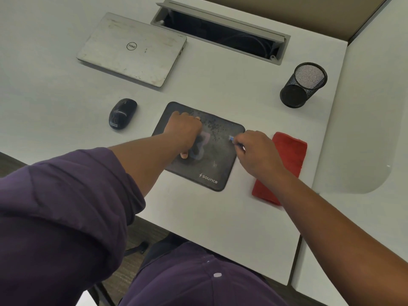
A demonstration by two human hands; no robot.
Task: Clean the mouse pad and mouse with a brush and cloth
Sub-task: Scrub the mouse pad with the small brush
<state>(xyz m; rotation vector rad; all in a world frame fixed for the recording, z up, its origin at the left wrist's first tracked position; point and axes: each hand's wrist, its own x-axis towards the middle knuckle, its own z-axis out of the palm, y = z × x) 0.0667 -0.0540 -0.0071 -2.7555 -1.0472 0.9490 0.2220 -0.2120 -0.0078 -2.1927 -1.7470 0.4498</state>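
1. While the left hand (185,129) presses down on the pad (217,151), fingers spread flat over its left half, the right hand (256,149) pinches a small brush (231,138) at the pad's right edge; only a blurred blue tip shows, so the handle cannot be made out.
2. Judging from the dark specks scattered over the pad's upper middle, the brushing step is in hand and far from done.
3. The mouse (122,113) sits on the desk (209,217) left of the pad, apart from it and untouched.
4. The red cloth (293,149) lies folded just right of the pad, partly under the right forearm, not yet in use.
5. The next move likely calls for short strokes across the speckled patch toward one edge, with the left hand holding the pad steady so it does not slide.
6. After that, the cloth would need picking up, and the mouse brought in for its turn.
7. The desk is pale and smooth; a closed laptop (132,49) lies at the back left, an open cable tray (220,29) sits behind, and a black mesh cup (303,85) stands at the right.
8. A partition rises at the far right, and a chair and dark floor show below the desk edge.
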